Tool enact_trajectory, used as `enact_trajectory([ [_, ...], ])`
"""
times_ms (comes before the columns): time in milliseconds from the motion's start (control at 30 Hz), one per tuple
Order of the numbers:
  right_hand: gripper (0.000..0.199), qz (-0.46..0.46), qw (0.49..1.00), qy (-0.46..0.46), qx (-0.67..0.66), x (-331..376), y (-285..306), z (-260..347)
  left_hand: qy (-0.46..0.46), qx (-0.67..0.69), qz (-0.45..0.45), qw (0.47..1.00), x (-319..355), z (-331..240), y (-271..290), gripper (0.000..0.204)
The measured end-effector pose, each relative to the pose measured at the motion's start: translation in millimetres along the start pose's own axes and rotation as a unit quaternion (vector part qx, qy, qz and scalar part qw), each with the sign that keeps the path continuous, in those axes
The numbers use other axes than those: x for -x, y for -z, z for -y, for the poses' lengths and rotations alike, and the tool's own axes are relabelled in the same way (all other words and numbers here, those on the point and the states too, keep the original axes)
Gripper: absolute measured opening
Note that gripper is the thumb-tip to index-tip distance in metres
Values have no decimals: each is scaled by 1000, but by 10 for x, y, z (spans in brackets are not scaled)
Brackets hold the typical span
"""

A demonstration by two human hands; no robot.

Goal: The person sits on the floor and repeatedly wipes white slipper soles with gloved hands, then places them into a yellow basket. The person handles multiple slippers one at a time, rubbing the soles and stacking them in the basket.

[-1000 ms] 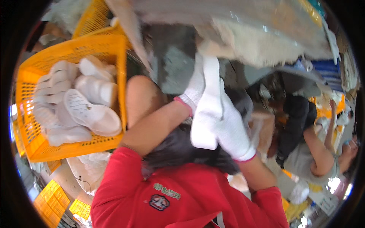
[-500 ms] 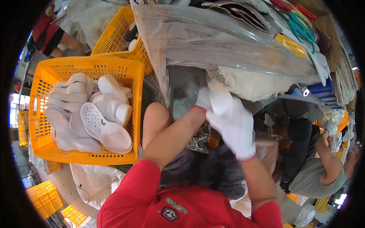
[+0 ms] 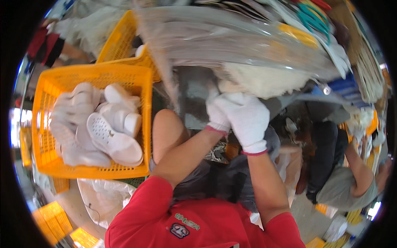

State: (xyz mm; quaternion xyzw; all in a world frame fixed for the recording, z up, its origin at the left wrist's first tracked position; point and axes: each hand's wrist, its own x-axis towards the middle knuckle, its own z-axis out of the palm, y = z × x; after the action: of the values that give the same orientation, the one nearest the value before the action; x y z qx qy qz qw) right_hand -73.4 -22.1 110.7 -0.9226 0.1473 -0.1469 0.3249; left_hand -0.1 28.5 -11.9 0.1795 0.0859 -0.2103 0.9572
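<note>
Both of my hands wear white knit gloves with red cuffs and are close together in front of my lap. My left hand [image 3: 218,113] is closed, its fingertips by the dark grey metal surface [image 3: 192,103]. My right hand [image 3: 251,122] is closed too and overlaps the left at the fingers. Whatever lies between them is white like the gloves and blurred, so I cannot make it out. An off-white cloth with a frayed edge [image 3: 264,80] hangs just above my right hand. To the left, a yellow plastic basket [image 3: 89,171] holds several white shoe soles [image 3: 113,138], one with small holes.
Clear plastic sheeting [image 3: 235,39] covers the stand ahead, with teal-handled scissors [image 3: 314,18] on its far right. A second yellow basket [image 3: 118,41] stands behind the first. At right sits a co-worker in a grey shirt [image 3: 345,190]; another person [image 3: 45,45] is at far left.
My right hand has come in toward the left and drawn slightly back. The smooth white piece that showed between my gloves is now hard to tell from them. The view has shifted a little.
</note>
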Motion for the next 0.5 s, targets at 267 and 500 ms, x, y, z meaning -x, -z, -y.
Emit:
enact_trajectory([
  [267,58,0,999,35,-41,182,16,-168,176,-157,54,970,-67,-135,165,26],
  [500,69,193,957,-149,-159,578,401,231,53,-363,93,926,-95,75,475,28],
])
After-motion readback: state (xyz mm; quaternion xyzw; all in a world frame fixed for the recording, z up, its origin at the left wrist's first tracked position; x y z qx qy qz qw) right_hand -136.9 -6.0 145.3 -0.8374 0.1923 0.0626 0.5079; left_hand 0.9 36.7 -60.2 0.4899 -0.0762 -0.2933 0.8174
